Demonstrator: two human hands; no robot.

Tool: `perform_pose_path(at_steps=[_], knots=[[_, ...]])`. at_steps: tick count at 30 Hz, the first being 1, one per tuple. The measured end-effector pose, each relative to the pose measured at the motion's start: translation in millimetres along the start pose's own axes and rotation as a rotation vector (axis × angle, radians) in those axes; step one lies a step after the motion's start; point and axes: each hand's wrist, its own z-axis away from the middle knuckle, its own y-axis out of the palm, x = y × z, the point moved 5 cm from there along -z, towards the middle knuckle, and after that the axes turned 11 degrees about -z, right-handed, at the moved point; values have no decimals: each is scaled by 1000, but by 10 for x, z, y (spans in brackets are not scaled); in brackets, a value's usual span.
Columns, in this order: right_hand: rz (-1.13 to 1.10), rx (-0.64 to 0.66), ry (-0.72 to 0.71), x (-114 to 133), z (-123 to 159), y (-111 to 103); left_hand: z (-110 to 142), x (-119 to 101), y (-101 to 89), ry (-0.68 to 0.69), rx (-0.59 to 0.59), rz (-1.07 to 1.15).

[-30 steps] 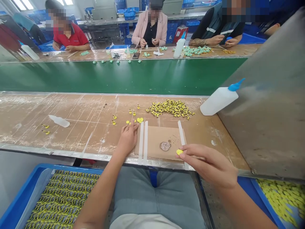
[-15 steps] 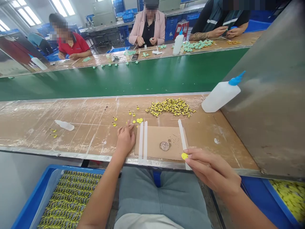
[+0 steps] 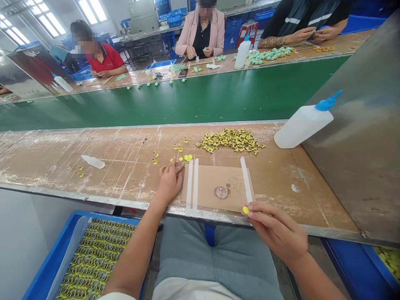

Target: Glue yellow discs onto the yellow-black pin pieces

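Between the thumb and fingers of my right hand [image 3: 276, 227] is a small round yellow disc [image 3: 246, 210], held over the front edge of a cardboard sheet [image 3: 206, 183]. My left hand [image 3: 170, 181] rests on the table left of the sheet, fingers stretched forward. Its fingertips lie beside several loose yellow discs [image 3: 188, 157]; whether they touch one I cannot tell. White tape strips [image 3: 195, 183] cross the cardboard. A small round clear dish [image 3: 221, 192] sits on it, next to dark specks. Behind is a pile of small yellow and black pieces [image 3: 233, 140].
A white bottle with a blue nozzle [image 3: 304, 125] leans against a metal panel [image 3: 359, 146] at right. A small translucent bottle [image 3: 93, 161] lies at left. Beyond runs a green belt [image 3: 187, 104], with co-workers opposite. A blue crate [image 3: 70, 233] of yellow pieces stands below left.
The view has shifted, so the table appears further right. My right hand has drawn the yellow disc slightly nearer to me. My left hand stays by the loose discs.
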Motion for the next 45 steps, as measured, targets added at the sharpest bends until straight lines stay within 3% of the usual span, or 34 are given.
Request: perform_pose_path(at_steps=[7,16,22,26,29,30,33,35,37,39,45], knots=[[11,-32,-34,18,37,26,31,-43,-43,63,-63,-120],[-26,-20,-12,10,85,73,20,-28,-89,140,-14,-218],[-13,-27,-5,-22,150,84,27,75,-122,54,-115,-227],[18,-67,-49,33,146,39,85,29,-284,-48,-227,-57],[-16,-59,-78,109,102,32,292,-159,-457,-246,-293,395],[-34,-44,-76,132,83,42,391,-256,-463,-329,-252,643],[-125,28,-19,175,34,97,709,-748,-333,-441,156,1252],[-225,75,40,187,17,139,911,-1080,-246,-432,419,1502],[-323,109,94,198,11,174,1059,-1300,-165,-435,579,1673],[-403,128,130,213,10,199,1141,-1409,-90,-467,638,1781],[-600,118,220,229,26,232,1183,-1515,-33,-493,652,1912]])
